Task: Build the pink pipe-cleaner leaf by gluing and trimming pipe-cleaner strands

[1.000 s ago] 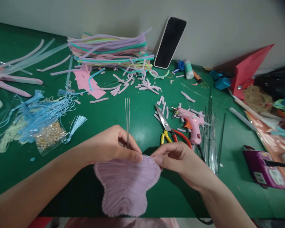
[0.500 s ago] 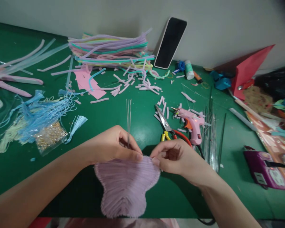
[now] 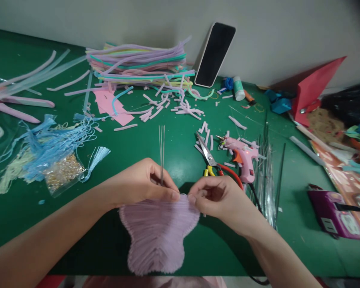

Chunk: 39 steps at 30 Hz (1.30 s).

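A lilac butterfly-shaped piece [image 3: 159, 236], made of pipe cleaners laid side by side, hangs at the table's front edge. My left hand [image 3: 151, 182] is closed on its upper edge, thumb in front. Several thin metal wires [image 3: 161, 148] rise upright from behind that hand's fingers. With thumb and index finger, my right hand [image 3: 214, 196] pinches the upper right edge of the piece. A short bit of dark wire [image 3: 183, 194] shows between the two hands. Just beyond my right hand lie red-handled scissors [image 3: 209, 156] and a pink glue gun [image 3: 243, 156].
Bundled pastel pipe cleaners [image 3: 138, 60] lie against the wall, cut scraps [image 3: 187, 108] before them. A phone [image 3: 215, 54] leans there. Blue tassels [image 3: 57, 138] and a bag of gold beads [image 3: 63, 172] are left. Loose wires [image 3: 265, 180] and a purple device [image 3: 333, 212] are right.
My right hand has shifted slightly left along the upper edge, closer to my left hand. The upright wires lean a touch further left. My left hand stays nearly still.
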### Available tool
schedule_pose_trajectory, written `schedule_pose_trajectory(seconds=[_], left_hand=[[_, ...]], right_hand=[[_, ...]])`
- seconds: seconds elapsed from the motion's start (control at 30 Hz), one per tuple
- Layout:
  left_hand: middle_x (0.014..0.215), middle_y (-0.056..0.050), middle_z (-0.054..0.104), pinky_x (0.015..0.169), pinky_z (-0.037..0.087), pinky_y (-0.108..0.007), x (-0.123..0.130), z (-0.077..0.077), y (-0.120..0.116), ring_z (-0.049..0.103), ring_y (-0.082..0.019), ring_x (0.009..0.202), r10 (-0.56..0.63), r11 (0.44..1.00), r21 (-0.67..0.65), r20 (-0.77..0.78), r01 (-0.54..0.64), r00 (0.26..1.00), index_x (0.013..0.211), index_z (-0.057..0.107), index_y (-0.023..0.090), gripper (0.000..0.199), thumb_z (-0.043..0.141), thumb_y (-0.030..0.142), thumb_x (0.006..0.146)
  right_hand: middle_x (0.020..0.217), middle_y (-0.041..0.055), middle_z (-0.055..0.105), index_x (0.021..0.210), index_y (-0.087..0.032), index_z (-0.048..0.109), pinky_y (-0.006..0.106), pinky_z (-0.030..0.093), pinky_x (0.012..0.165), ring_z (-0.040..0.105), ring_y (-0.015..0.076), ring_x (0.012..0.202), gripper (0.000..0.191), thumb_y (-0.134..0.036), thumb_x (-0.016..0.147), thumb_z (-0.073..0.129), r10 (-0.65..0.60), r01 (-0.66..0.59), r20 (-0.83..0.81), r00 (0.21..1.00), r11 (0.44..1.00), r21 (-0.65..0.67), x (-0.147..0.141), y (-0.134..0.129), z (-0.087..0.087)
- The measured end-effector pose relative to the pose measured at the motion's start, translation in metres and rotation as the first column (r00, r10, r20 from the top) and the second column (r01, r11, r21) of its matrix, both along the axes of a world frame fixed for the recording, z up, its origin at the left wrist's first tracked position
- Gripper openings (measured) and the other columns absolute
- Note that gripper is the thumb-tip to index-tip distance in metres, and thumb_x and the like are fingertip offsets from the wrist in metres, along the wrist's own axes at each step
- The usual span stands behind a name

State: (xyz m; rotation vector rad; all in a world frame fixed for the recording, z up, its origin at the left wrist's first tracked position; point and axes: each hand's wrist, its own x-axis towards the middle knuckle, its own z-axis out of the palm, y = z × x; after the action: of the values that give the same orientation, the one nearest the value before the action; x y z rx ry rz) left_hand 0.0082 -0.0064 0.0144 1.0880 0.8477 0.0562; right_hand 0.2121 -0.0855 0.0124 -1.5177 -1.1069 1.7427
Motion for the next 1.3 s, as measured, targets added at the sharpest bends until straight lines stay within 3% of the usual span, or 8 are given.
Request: schedule_pose_trajectory(seconds=[0.13, 0.3, 0.5, 0.7, 0.97, 1.1, 1.3], left_hand=[[0.066, 0.0, 0.073, 0.055, 0.043, -0.016, -0.001, 0.0, 0.001, 0.061, -0.009, 0.061, -0.001, 1.0, -0.006, 0.003, 0.001, 1.0, 0.073, 0.078, 0.018, 0.014, 0.083, 0.028, 0.066], [0.068, 0.0, 0.073, 0.057, 0.044, -0.016, -0.002, 0.002, 0.0, 0.061, -0.01, 0.062, 0.007, 1.0, -0.013, 0.004, -0.007, 1.0, 0.073, 0.078, 0.019, 0.013, 0.083, 0.028, 0.065], [0.067, 0.0, 0.073, 0.056, 0.044, -0.016, -0.001, 0.001, -0.001, 0.061, -0.01, 0.062, 0.007, 1.0, 0.008, -0.02, -0.007, 1.0, 0.072, 0.078, 0.019, 0.013, 0.083, 0.029, 0.065], [0.068, 0.0, 0.073, 0.058, 0.044, -0.017, 0.0, 0.002, -0.002, 0.063, -0.011, 0.063, 0.006, 1.0, 0.019, -0.033, -0.005, 0.999, 0.074, 0.078, 0.02, 0.015, 0.082, 0.032, 0.066], [0.081, 0.001, 0.075, 0.067, 0.046, -0.019, -0.008, 0.005, 0.005, 0.067, -0.014, 0.076, -0.05, 0.994, 0.095, -0.068, 0.057, 0.996, 0.09, 0.076, 0.026, 0.027, 0.077, 0.045, 0.071], [0.077, 0.002, 0.074, 0.066, 0.046, -0.021, -0.009, 0.002, 0.006, 0.066, -0.015, 0.073, -0.056, 0.99, 0.125, -0.074, 0.065, 0.996, 0.09, 0.076, 0.027, 0.029, 0.078, 0.048, 0.07], [0.092, 0.0, 0.076, 0.076, 0.047, -0.023, -0.007, -0.002, 0.002, 0.067, -0.017, 0.087, -0.001, 0.993, 0.115, -0.043, 0.006, 0.999, 0.095, 0.076, 0.027, 0.031, 0.077, 0.047, 0.072]], right_hand=[[0.055, -0.0034, 0.057, 0.07, -0.017, 0.071, 0.019, 0.037, 0.048, 0.046, 0.0065, 0.051, 0.01, -0.026, 0.069, 0.077, 0.006, -0.006, 0.022, 1.0, 1.0, -0.01, 0.004, -0.002, -0.001], [0.07, 0.0027, 0.068, 0.076, -0.019, 0.075, 0.022, 0.046, 0.06, 0.056, 0.0101, 0.062, 0.022, -0.041, 0.079, 0.071, -0.001, -0.001, -0.044, 0.999, 0.999, -0.034, 0.012, -0.007, -0.002], [0.061, -0.0013, 0.06, 0.074, -0.019, 0.071, 0.02, 0.038, 0.05, 0.048, 0.0079, 0.056, 0.018, -0.037, 0.078, 0.072, -0.06, 0.059, 0.027, 0.998, 0.998, 0.026, 0.001, -0.012, -0.003], [0.059, -0.0036, 0.056, 0.069, -0.018, 0.064, 0.019, 0.038, 0.051, 0.047, 0.0074, 0.055, 0.012, -0.026, 0.076, 0.071, -0.146, 0.141, 0.063, 0.987, 0.987, 0.074, -0.01, -0.012, -0.002], [0.07, 0.0014, 0.065, 0.075, -0.019, 0.074, 0.021, 0.041, 0.057, 0.051, 0.0093, 0.062, 0.029, -0.047, 0.08, 0.068, -0.202, 0.203, -0.016, 0.979, 0.979, 0.018, 0.005, -0.01, -0.005], [0.07, 0.0007, 0.065, 0.081, -0.021, 0.075, 0.021, 0.039, 0.056, 0.051, 0.0094, 0.063, 0.024, -0.045, 0.079, 0.071, -0.193, 0.193, -0.009, 0.981, 0.981, 0.017, 0.005, -0.012, -0.008], [0.059, -0.0019, 0.059, 0.072, -0.02, 0.072, 0.02, 0.034, 0.05, 0.045, 0.0077, 0.055, 0.022, -0.042, 0.075, 0.076, -0.181, 0.18, 0.018, 0.983, 0.983, 0.045, -0.002, -0.013, -0.011]])
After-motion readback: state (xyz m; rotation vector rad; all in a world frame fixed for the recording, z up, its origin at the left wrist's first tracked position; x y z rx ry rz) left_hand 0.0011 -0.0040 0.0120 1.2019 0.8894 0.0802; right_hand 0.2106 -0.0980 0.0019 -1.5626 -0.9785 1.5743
